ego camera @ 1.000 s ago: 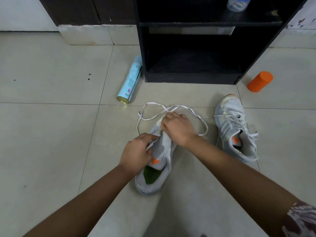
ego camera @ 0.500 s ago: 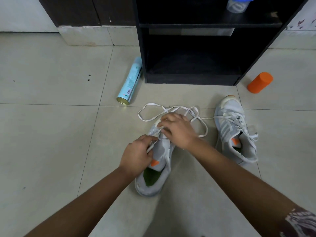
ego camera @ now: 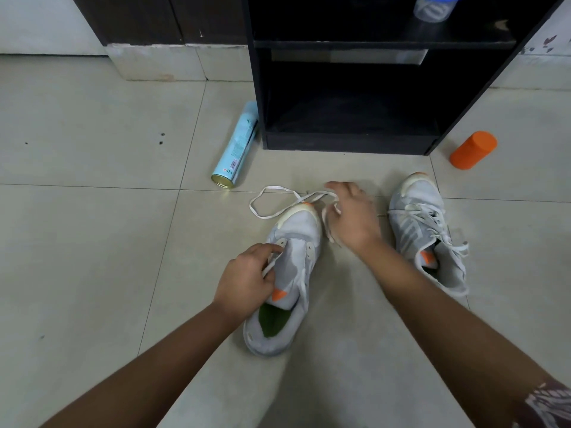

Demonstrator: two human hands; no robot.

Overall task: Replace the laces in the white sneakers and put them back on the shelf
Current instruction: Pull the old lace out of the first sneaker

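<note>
A white sneaker (ego camera: 298, 233) with a green insole and orange tab lies on the floor tiles, toe pointing at the black shelf (ego camera: 346, 145); its eyelets look unlaced. My left hand (ego camera: 247, 281) rests on the shoe's left side and pinches a lace end by the eyelets. A loose white lace (ego camera: 265, 208) loops on the floor in front of the toe. My right hand (ego camera: 353, 217), blurred, is just right of the toe with a strand of that lace caught in its fingers. The second white sneaker (ego camera: 428, 233), laced, lies to the right.
A light-blue spray can (ego camera: 238, 146) lies left of the shelf. An orange cylinder (ego camera: 472, 149) lies to the shelf's right. A clear bottle with a blue lid (ego camera: 434, 7) stands on the upper shelf board. The lower compartment holds nothing visible.
My right hand has left the top of the shoe and moved right and forward, drawing the lace off the toe. The left hand stays at the eyelets.
</note>
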